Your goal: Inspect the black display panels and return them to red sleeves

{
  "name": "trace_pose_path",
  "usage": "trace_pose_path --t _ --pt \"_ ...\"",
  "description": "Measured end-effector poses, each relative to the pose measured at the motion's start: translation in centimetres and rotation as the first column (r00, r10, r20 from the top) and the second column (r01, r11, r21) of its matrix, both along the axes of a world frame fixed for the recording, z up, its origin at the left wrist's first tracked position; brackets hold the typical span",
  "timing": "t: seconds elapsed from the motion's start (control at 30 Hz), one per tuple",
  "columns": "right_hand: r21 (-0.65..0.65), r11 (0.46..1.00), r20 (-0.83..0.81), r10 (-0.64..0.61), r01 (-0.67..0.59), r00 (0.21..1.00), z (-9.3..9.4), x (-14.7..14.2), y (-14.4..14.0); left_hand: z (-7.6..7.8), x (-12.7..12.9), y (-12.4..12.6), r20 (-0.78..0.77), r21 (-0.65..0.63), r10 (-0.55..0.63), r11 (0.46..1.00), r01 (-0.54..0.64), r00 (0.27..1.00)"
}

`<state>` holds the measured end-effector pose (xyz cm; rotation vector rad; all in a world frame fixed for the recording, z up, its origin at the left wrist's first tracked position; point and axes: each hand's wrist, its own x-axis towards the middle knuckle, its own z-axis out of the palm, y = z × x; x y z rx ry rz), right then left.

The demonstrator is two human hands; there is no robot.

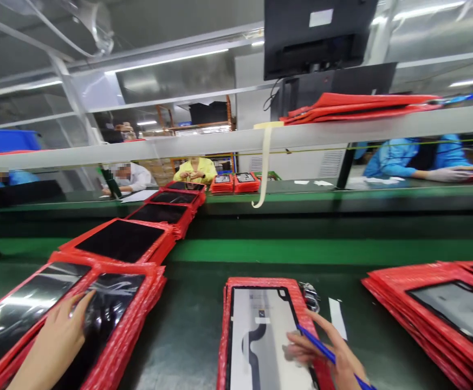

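Head view: I am watching right fingers (326, 327) gripping a pen (317, 343), pale panel (274, 336) beneath; a slip risks marking it. Left fingers (82, 310) are touching a black panel (108, 309), grip indeterminate.

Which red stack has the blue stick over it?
The front middle stack, white panel on top: the right hand holds the blue stick over it, and no other stack.

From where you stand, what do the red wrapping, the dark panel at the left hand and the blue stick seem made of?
Red wrapping: probably soft plastic, perhaps bubble wrap, from its bumpy, shiny edges.
Dark panel: glossy, perhaps glass or plastic, given its bright, wavy reflections.
Blue stick: likely hard plastic, straight and evenly coloured; blur leaves its finish open.
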<state>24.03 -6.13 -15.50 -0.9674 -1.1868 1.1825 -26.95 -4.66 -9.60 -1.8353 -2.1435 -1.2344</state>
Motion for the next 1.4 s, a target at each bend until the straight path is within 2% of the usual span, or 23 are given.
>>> trace_pose_path --t 0.07,0.13,0.17,0.2,0.23,0.3,0.33,0.4,0.47,0.57,0.67,0.87,0.97,1.07,1.13,1.17,1.23,1.3,1.4 --pt "-0.031 0.998 -0.072 0.051 -0.053 0.996 0.7 -1.0 -0.1 -0.1 3.6 0.9 -0.006 -0.004 -0.086 0.996 0.086 0.996" --pt "-0.078 0.995 0.029 0.058 -0.055 0.998 0.9 -1.8 -0.4 -0.2 8.1 1.2 0.067 -0.064 -0.205 0.976 0.209 0.977" --pt "-0.094 0.995 0.113 0.051 -0.041 0.992 0.9 -2.0 -0.6 -0.3 10.5 1.1 0.254 -0.148 -0.253 0.944 0.296 0.934" --pt "-0.1 0.995 0.206 0.039 -0.019 0.978 0.8 -2.2 -0.9 -0.5 12.8 0.9 0.444 -0.223 -0.26 0.895 0.387 0.857" --pt "-0.089 0.996 0.305 0.016 0.012 0.952 0.7 -2.2 -1.2 -0.9 14.9 0.7 0.594 -0.276 -0.262 0.822 0.498 0.761" --pt "-0.02 0.997 0.502 -0.057 0.077 0.863 0.2 -2.3 -1.8 -1.8 18.5 0.4 0.804 -0.263 -0.213 0.71 0.653 0.555" --pt "0.026 0.995 0.581 -0.093 0.096 0.809 -0.1 -2.3 -2.0 -2.4 19.8 0.3 0.877 -0.237 -0.156 0.683 0.691 0.454" --pt "0.095 0.991 0.678 -0.137 0.098 0.722 -0.4 -2.3 -2.2 -3.6 21.7 0.5 0.959 -0.192 -0.026 0.671 0.716 0.282" --pt "0.121 0.991 0.702 -0.131 0.064 0.7 -0.5 -2.4 -2.3 -4.2 22.5 0.8 0.979 -0.191 0.078 0.686 0.702 0.19" --pt "0.136 0.991 0.698 -0.093 -0.003 0.71 -0.2 -2.6 -2.1 -3.9 23.0 1.3 0.969 -0.249 0.171 0.704 0.665 0.181" --pt "0.153 0.987 0.684 -0.068 -0.051 0.727 0.1 -2.6 -2.1 -2.6 23.2 1.3 0.961 -0.276 0.199 0.702 0.656 0.19" --pt "0.161 0.987 0.668 -0.086 -0.031 0.739 -0.2 -2.6 -2.2 -0.2 23.7 1.1 0.96 -0.271 0.239 0.674 0.687 0.144" --pt "0.142 0.99 0.641 -0.111 0.024 0.759 -0.3 -2.3 -2.1 0.6 24.1 1.5 0.958 -0.278 0.24 0.641 0.715 0.157" --pt "-0.004 0.997 0.427 -0.065 0.074 0.902 -0.4 -2.3 -1.9 1.2 25.5 1.8 0.973 -0.228 0.174 0.596 0.77 0.153" --pt "-0.155 0.987 0.197 -0.015 0.046 0.98 -0.4 -2.5 -1.7 1.4 27.0 1.7 0.988 -0.148 0.122 0.549 0.822 0.097" --pt "-0.215 0.976 0.106 0.003 0.02 0.994 -0.3 -2.6 -1.6 1.5 27.7 1.5 0.992 -0.119 0.106 0.534 0.837 0.074" --pt "-0.273 0.962 0.015 0.027 -0.022 1.0 0.2 -2.7 -1.7 1.5 29.0 1.2 0.991 -0.125 0.112 0.544 0.83 0.075" --pt "-0.245 0.969 0.056 0.052 -0.037 0.997 1.4 -2.4 -1.9 1.6 29.7 1.0 0.987 -0.155 0.119 0.567 0.809 0.106" --pt "-0.058 0.998 0.296 0.027 -0.01 0.955 4.9 -1.3 -2.6 2.2 29.5 1.2 0.987 -0.145 0.036 0.61 0.779 0.155"
